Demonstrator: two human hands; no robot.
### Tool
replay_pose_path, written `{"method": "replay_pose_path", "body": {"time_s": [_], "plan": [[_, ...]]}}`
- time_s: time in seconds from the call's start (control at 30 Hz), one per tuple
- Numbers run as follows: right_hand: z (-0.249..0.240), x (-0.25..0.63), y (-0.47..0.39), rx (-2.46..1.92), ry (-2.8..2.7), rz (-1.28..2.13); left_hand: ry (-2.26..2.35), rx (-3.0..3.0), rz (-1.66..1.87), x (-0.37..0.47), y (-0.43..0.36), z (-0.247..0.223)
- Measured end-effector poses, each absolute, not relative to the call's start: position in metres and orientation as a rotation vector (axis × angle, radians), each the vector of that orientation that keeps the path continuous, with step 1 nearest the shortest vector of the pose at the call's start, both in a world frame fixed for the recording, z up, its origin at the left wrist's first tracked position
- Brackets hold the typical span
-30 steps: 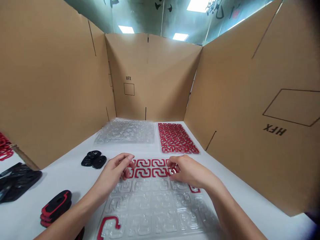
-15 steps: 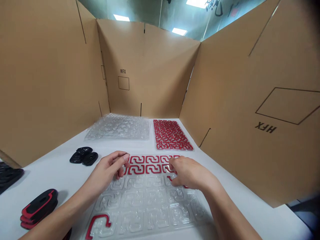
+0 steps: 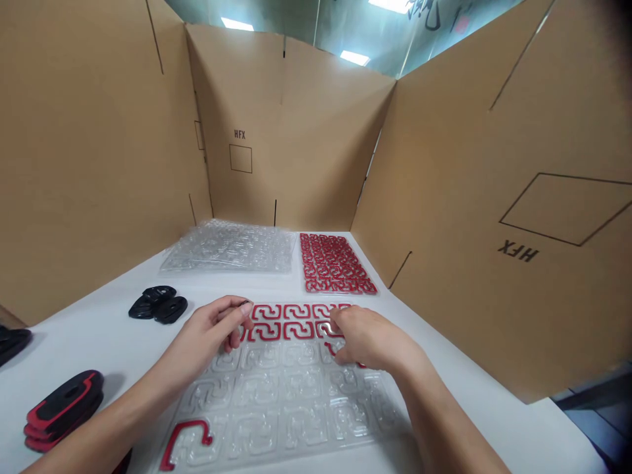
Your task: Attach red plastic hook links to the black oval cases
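Observation:
A clear plastic tray [image 3: 299,385] with moulded recesses lies on the white table in front of me. Red hook-shaped pieces [image 3: 297,330] fill its far two rows, and one red piece [image 3: 186,428] sits at its near left corner. My left hand [image 3: 224,324] is over the tray's far left edge, thumb and index fingertip pinched together; a tiny dark bit shows at the tips, too small to name. My right hand [image 3: 363,336] reaches over the right side of the tray, fingers pointing down at a red piece [image 3: 328,347] partly hidden beneath them. What its fingertips hold cannot be made out.
Behind are stacked clear trays [image 3: 230,247] and a tray full of red pieces [image 3: 336,263]. Black parts [image 3: 158,305] lie to the left, with a red-and-black stack [image 3: 64,408] nearer me. Cardboard walls [image 3: 291,131] stand on three sides.
The whole view has shifted slightly, so the table items appear a little further left. Both hands keep nearly the same places over the tray.

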State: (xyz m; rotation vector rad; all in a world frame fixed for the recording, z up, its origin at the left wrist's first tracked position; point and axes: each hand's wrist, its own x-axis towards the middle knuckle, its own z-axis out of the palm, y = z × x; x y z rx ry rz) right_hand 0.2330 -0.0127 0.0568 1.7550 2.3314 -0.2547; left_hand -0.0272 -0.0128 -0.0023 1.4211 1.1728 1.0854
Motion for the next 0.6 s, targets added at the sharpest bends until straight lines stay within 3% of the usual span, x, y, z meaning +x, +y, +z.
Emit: {"method": "replay_pose_path", "body": {"time_s": [0.6], "plan": [[0.046,0.235,-0.004,1.822,2.440,-0.306,1.179,1.456,1.062,-0.030,-0.013,-0.007]]}}
